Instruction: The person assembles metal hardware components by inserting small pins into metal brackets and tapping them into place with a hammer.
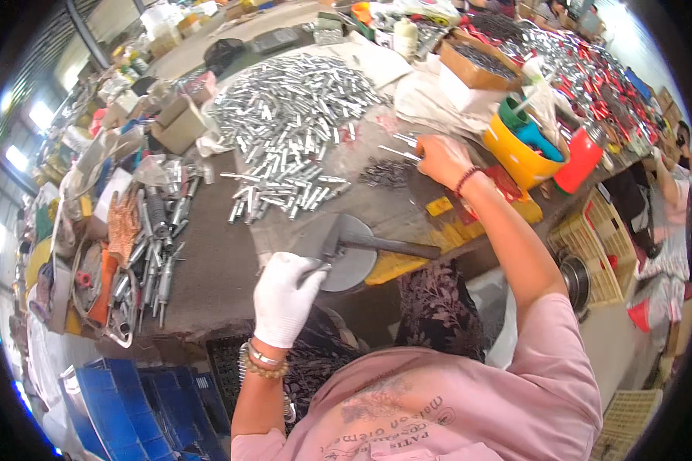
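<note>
My left hand (286, 296), in a white glove, is closed with a small metal piece (323, 266) showing at its fingertips, at the left edge of a round grey metal plate (346, 276). A hammer (392, 244) lies across this plate, its handle pointing right. Farther right, my bare right hand (444, 163) reaches forward, fingers bent together on several thin metal rods (400, 147) that stick out to the left. Just below them is a small heap of dark short pins (386, 174). A large pile of silvery metal tubes (292, 115) spreads over the bench ahead.
A yellow bucket (519, 154) with green cups and a red bottle (580, 161) stand right of my right hand. Hand tools (158, 246) are heaped at the bench's left end. A cardboard box (480, 61) of dark parts and red-handled pieces (584, 77) sit at the back right.
</note>
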The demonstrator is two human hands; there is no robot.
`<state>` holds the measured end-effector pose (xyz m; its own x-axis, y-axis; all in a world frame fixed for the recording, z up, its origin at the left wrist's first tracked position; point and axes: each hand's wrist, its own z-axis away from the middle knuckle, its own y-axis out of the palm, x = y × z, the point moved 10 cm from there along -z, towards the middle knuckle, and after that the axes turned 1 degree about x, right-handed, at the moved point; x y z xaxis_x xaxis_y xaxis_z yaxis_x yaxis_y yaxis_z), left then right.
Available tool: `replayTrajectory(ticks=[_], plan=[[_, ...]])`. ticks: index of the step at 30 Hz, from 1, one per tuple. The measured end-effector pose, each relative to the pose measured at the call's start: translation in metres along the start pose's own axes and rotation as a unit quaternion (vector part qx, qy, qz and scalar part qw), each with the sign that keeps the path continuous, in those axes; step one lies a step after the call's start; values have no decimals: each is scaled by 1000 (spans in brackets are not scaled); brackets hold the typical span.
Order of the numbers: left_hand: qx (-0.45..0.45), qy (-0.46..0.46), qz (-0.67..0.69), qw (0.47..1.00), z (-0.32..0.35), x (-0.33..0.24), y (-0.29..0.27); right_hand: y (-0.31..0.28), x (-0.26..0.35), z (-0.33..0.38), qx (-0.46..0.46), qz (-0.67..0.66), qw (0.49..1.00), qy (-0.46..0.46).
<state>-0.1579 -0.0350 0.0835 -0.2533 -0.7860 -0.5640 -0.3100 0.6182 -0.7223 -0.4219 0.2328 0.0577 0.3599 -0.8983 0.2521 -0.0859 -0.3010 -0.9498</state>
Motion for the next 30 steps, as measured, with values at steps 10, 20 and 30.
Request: replayTrajectory(ticks=[10,20,30], plan=[[5,-6,14,1000,5,9,8,-46,60,63,-55,-112,988,-95],[16,-4,34,999,2,11,9,-20,188,169,-39,-154,928,-338],[14,0,-4,1000,4,11,11,-14,195,169,-90,-120,922,-357]])
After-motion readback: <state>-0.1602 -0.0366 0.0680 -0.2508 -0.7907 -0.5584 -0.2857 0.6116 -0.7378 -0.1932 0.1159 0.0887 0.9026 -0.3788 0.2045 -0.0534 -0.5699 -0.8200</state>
